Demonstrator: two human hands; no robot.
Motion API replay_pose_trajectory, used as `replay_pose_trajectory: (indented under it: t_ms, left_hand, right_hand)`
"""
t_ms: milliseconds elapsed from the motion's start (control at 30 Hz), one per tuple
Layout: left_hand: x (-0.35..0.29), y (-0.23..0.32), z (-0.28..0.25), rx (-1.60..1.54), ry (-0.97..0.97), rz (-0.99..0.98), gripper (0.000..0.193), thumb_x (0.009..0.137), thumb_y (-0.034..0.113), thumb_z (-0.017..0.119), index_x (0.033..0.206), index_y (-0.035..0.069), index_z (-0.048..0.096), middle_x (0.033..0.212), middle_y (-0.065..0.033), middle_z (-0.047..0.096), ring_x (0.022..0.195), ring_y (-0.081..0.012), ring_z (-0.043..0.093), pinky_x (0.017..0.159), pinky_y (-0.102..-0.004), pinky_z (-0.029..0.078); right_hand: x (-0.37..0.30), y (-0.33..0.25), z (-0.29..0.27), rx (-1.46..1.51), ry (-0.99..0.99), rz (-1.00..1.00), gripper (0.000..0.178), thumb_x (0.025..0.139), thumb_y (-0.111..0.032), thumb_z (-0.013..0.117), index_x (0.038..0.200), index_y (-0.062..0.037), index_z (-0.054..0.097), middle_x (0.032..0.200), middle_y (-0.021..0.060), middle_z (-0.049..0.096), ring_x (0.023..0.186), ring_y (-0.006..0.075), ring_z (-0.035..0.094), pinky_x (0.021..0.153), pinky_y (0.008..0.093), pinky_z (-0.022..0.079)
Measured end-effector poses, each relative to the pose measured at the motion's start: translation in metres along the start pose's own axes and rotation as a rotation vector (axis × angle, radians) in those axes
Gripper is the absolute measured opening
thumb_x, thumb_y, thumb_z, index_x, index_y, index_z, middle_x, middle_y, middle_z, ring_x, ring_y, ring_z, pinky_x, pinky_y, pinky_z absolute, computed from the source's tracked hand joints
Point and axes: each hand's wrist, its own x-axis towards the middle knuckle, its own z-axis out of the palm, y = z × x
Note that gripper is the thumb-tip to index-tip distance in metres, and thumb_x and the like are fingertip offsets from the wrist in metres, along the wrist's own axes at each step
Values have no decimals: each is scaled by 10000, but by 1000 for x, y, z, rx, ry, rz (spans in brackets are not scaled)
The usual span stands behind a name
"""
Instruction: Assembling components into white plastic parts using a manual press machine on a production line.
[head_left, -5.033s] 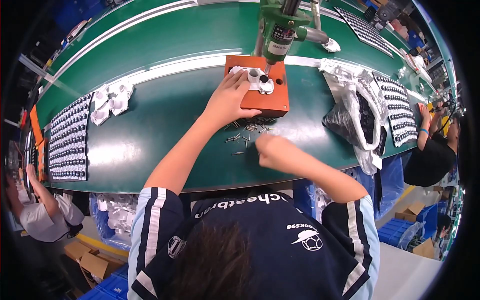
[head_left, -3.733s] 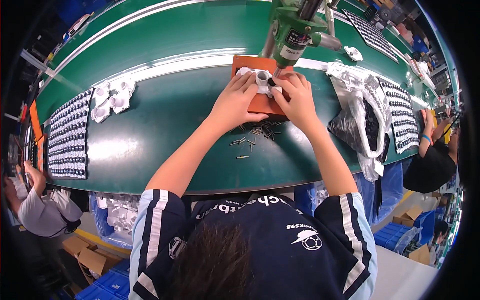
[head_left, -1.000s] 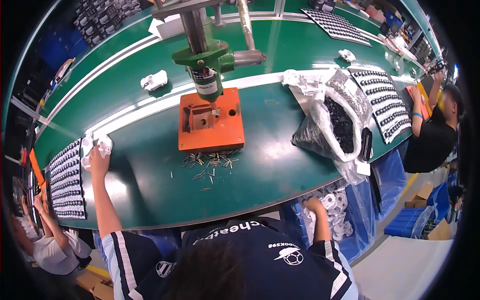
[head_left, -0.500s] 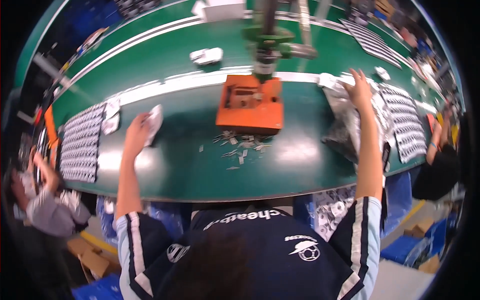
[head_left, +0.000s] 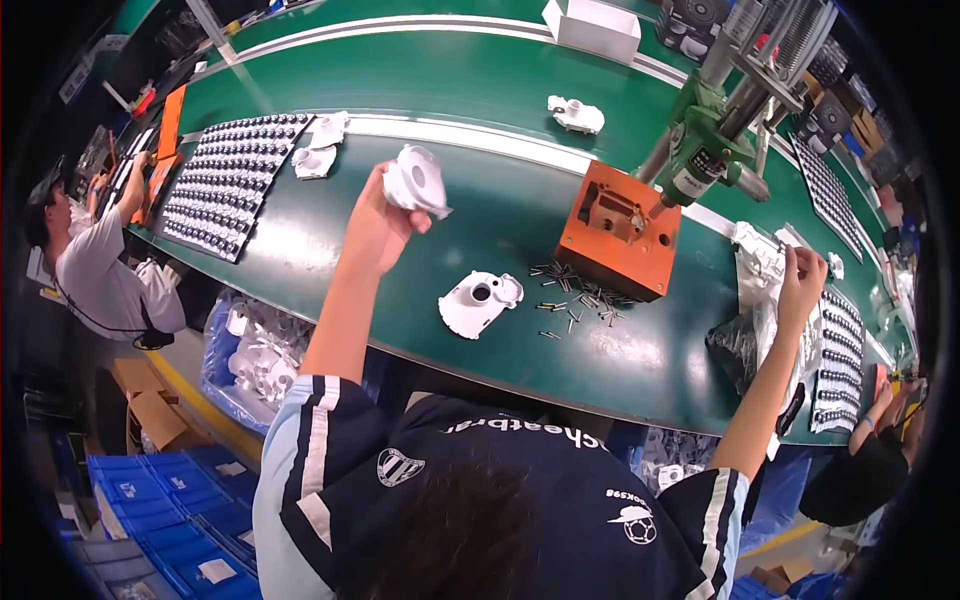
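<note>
A white plastic housing (head_left: 415, 180) with a round opening is gripped in my left hand (head_left: 375, 230), raised above the left part of the green table. Beneath and to the right of it, another white plastic housing (head_left: 480, 303) lies on the table. My right hand (head_left: 803, 280) is at a clear plastic bag (head_left: 765, 300) on the right, fingertips drawn together by white pieces at the bag's top. What they pinch is too small to make out. An orange block fixture (head_left: 620, 235) stands between my hands, with loose metal pins (head_left: 590, 295) heaped at its near side.
A green press (head_left: 700, 150) rises behind the fixture. Trays of small dark-topped parts (head_left: 230, 180) sit at left, others at right. More white housings (head_left: 315, 160) lie at the back left. Bins of white parts (head_left: 265, 350) stand below the edge. A co-worker (head_left: 110, 240) works at left.
The view has swung left. My left hand, still with a white housing, has turned it upward. Another housing now shows on the table. My right hand's spread fingers have closed together at the bag.
</note>
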Motion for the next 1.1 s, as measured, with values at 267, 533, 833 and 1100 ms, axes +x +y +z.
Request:
replay_pose_trajectory:
  t_ms: [267, 533, 833, 1100]
  left_hand:
    - [-33, -55, 76, 335, -371, 68, 178, 899, 77, 443, 1064, 40, 495, 973, -35, 570, 872, -103, 559, 721, -254, 478]
    - [-68, -111, 141, 117, -191, -44, 206, 975, 211, 370, 976, 46, 492, 863, 5, 544, 747, -32, 514, 648, -188, 438]
    - [-72, -126, 146, 252, -74, 19, 186, 974, 210, 384, 908, 51, 453, 775, 18, 495, 649, -10, 456, 534, -169, 385]
    - [-71, -128, 142, 298, -90, 59, 161, 966, 197, 406, 926, 47, 447, 809, 7, 477, 688, -39, 448, 598, -190, 397]
  right_hand:
    - [-94, -190, -16, 590, -751, -83, 310, 626, -201, 773, 765, -37, 549, 853, 47, 541, 685, 94, 479, 572, 215, 379]
    - [-152, -203, 49, 858, -458, -264, 496, 647, -51, 754, 1048, -47, 463, 1140, 134, 417, 814, 143, 507, 666, 266, 428]
    - [-179, -215, 63, 1064, -226, -7, 315, 795, 20, 486, 1095, -25, 403, 1278, 205, 363, 1093, 248, 438, 887, 342, 387]
    - [-182, -220, 69, 713, -133, -295, 371, 797, -232, 577, 1086, -43, 441, 1270, 218, 408, 1026, 302, 408, 899, 399, 297]
